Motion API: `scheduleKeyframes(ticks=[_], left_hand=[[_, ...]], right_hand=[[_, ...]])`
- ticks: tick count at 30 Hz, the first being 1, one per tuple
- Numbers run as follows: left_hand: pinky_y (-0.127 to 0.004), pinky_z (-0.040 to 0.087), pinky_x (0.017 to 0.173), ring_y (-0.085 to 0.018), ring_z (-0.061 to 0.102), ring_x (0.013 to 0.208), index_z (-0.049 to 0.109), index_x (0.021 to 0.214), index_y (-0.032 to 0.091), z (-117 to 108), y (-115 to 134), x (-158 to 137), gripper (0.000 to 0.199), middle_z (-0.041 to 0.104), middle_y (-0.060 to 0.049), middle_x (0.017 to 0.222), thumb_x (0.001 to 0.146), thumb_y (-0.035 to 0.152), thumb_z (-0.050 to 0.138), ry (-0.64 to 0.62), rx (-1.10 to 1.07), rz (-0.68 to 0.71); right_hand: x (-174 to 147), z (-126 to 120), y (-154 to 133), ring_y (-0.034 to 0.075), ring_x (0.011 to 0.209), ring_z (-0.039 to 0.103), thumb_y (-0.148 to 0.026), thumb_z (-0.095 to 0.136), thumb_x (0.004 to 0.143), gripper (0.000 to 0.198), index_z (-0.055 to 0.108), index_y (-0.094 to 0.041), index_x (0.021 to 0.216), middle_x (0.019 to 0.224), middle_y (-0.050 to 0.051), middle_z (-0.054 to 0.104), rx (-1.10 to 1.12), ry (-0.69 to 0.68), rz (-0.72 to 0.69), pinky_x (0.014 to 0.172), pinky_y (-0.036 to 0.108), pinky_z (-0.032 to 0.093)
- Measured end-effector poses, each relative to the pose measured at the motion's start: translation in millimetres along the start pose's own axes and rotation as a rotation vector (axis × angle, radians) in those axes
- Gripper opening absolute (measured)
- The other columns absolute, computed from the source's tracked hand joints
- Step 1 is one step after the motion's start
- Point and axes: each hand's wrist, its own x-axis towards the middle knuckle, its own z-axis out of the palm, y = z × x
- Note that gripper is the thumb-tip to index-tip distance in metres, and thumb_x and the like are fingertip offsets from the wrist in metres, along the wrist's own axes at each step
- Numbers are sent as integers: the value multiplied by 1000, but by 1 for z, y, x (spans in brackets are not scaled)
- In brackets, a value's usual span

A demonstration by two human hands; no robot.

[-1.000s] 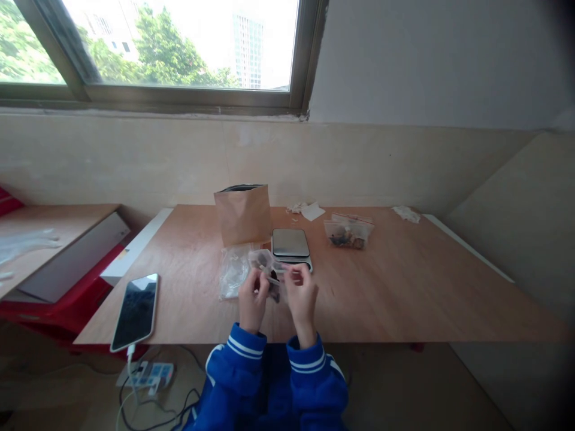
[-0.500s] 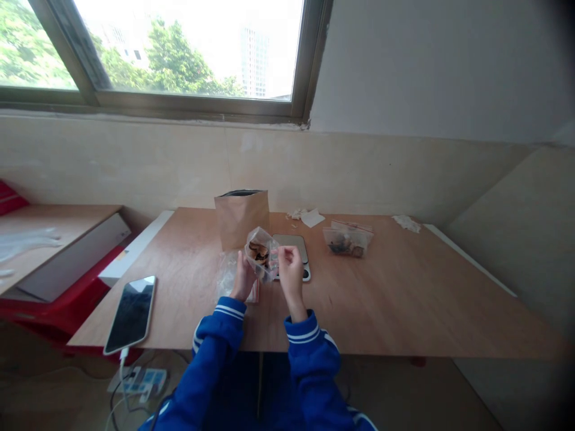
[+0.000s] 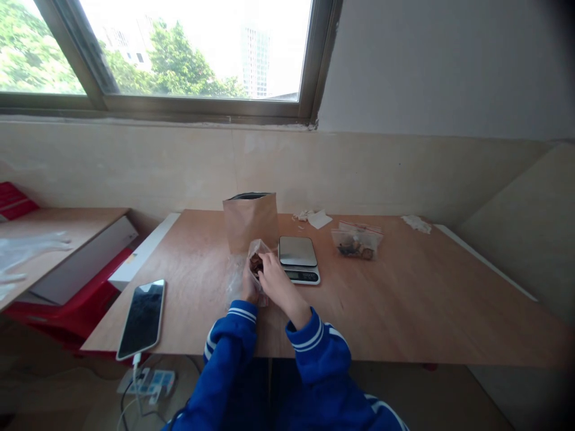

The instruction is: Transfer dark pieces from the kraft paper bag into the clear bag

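Observation:
My left hand (image 3: 250,285) is closed around a clear plastic bag (image 3: 254,247) from its left side and below. Inside the bag's mouth show brown, dried, curled pieces (image 3: 256,263); their exact kind is not clear. The fingers of my right hand (image 3: 273,276) are bent together into that opening, at the pieces; whether a piece is pinched between them is hidden. Just right of the bag lies a kitchen scale (image 3: 297,252) with a bare square plate. Behind the bag stands a brown paper pouch (image 3: 250,220), upright with its top open.
Zip bags with dark contents (image 3: 357,244) lie to the right of the scale. White paper scraps (image 3: 319,219) are at the back. A phone (image 3: 142,319) on a charging cable rests at the front left edge. Crumpled clear plastic (image 3: 234,278) lies beside my left hand.
My right hand has moved left, from the bag's rim into its mouth, uncovering the scale. The bag has come down slightly and tilted. The whole view has shifted a little.

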Motion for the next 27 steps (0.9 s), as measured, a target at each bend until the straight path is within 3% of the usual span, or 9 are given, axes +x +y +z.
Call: scheduleKeyframes(ticks=[6, 11, 16, 22, 27], left_hand=[[-36, 49, 96, -25, 66, 101, 72, 99, 11, -2, 0, 1, 37, 72, -9, 96, 90, 42, 52, -71, -53, -32], [-32, 49, 97, -23, 65, 105, 72, 102, 14, -2, 1, 3, 36, 73, -8, 99, 89, 43, 54, -79, -67, 34], [-29, 49, 95, -20, 67, 102, 70, 107, 14, -5, 0, 8, 34, 73, -8, 101, 89, 37, 52, -85, -56, 45], [-33, 51, 95, -22, 68, 101, 71, 101, 11, -3, 10, 5, 36, 73, -10, 100, 91, 38, 50, -17, -123, -110], [-35, 51, 97, -24, 66, 105, 71, 103, 12, -6, 11, 5, 38, 73, -9, 101, 91, 42, 51, -39, -145, -109]], right_hand=[[14, 8, 14, 33, 114, 54, -20, 63, 81, 36, 59, -7, 115, 113, 20, 62, -120, -139, 51, 101, 50, 42], [26, 14, 8, 28, 113, 58, -26, 64, 82, 41, 58, -13, 121, 117, 15, 64, 10, -32, 107, 102, 43, 42], [31, 26, 11, 23, 98, 65, -28, 65, 81, 31, 62, -18, 110, 104, 9, 69, 140, 124, 235, 90, 35, 50], [31, 35, 21, 22, 95, 66, -25, 69, 76, 29, 63, -20, 104, 101, 6, 70, 230, 164, 335, 86, 34, 52], [32, 41, 23, 23, 102, 64, -22, 69, 74, 24, 64, -19, 97, 104, 7, 69, 228, 135, 254, 94, 37, 49]])
